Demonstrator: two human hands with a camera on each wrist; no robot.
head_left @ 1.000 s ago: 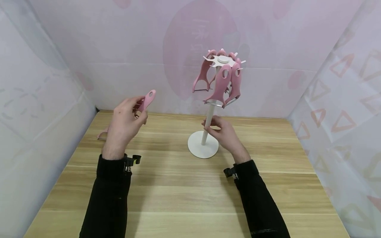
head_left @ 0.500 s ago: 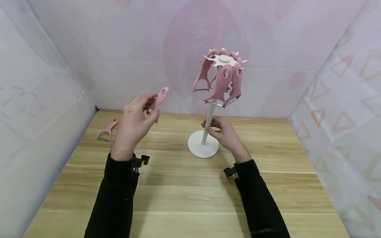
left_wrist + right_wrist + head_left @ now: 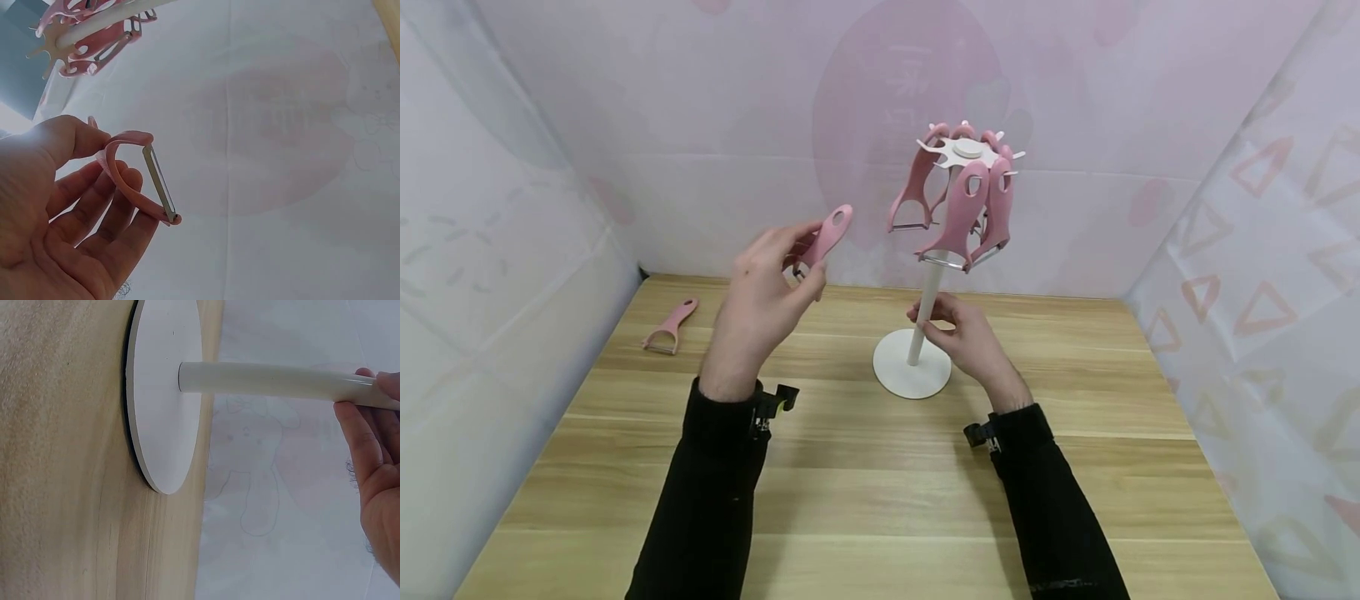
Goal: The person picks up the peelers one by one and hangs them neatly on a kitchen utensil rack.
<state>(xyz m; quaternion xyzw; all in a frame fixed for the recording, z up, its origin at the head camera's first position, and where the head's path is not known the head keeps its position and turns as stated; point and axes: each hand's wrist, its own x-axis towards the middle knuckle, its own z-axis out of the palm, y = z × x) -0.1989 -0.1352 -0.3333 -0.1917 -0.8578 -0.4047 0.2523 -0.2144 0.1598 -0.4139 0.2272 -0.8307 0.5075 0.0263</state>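
My left hand point(image 3: 767, 283) pinches a pink peeler point(image 3: 829, 233) between thumb and fingers, raised above the table to the left of a white stand. In the left wrist view the peeler's metal blade point(image 3: 160, 182) points away from the palm. My right hand point(image 3: 962, 337) grips the pole point(image 3: 262, 381) of the stand low down, above its round white base point(image 3: 895, 371). Several pink peelers point(image 3: 958, 212) hang by their handle holes from the hooks of the white star-shaped top point(image 3: 966, 152); hooks at its left and right show bare tips.
Another pink peeler point(image 3: 672, 327) lies on the wooden table point(image 3: 880, 500) at the far left. A pale printed backdrop point(image 3: 737, 100) rises behind the table, with similar panels at both sides.
My left hand has moved right and slightly up with the peeler, closer to the stand. The peeler on the table came into full view. My right hand stays on the pole.
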